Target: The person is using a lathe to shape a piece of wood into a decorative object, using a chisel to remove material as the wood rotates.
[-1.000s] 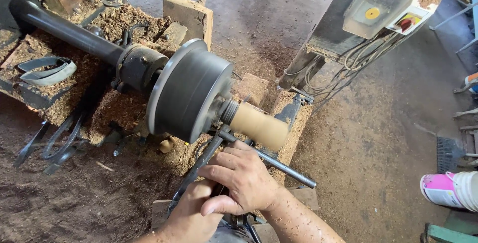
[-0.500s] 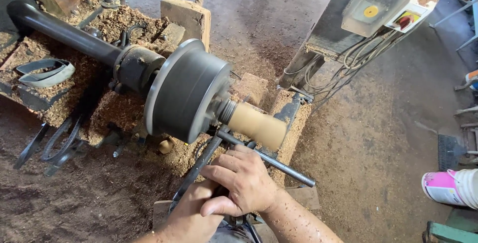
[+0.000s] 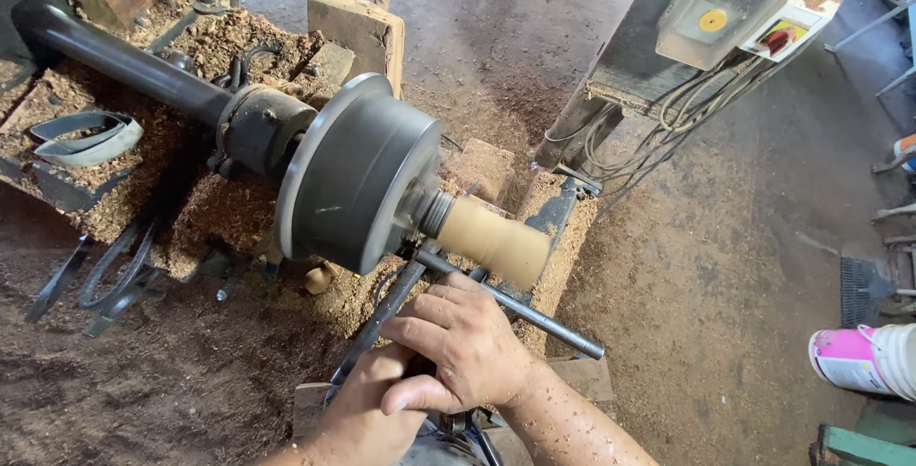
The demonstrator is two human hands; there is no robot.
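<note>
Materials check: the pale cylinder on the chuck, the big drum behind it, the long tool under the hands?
Pale cylinder: looks like bare wood, smooth matte tan; the sawdust heaped around fits that.
Drum: probably steel or cast iron, dull dark grey with scuffs and a faint sheen.
Long tool: dark metal bar, seemingly unpainted steel, held by the left hand and right hand.
</note>
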